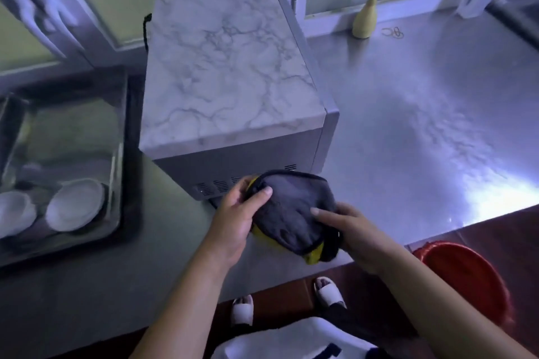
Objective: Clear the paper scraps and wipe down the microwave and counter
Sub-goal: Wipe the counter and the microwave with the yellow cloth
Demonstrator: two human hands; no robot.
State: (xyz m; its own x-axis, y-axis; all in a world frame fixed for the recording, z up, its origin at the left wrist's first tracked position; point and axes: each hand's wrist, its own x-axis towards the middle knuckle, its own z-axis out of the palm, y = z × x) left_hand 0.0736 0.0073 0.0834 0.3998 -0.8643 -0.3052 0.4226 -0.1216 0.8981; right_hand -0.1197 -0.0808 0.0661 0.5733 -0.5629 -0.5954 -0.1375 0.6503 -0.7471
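Note:
A grey cloth with a yellow underside (pixel 294 210) is held over the counter's front edge, just in front of the microwave (pixel 227 73), whose top has a marble pattern. My left hand (pixel 236 221) grips the cloth's left edge, thumb on top. My right hand (pixel 350 230) holds its right side, fingers laid across the grey face. The steel counter (pixel 408 131) stretches to the right of the microwave. No paper scraps show in this view.
A pale yellow spray bottle (pixel 366 16) stands at the back by the window sill, with rubber bands (pixel 393 32) beside it. A sink (pixel 67 160) holding white bowls lies to the left. A red bucket (pixel 466 280) sits on the floor at the right.

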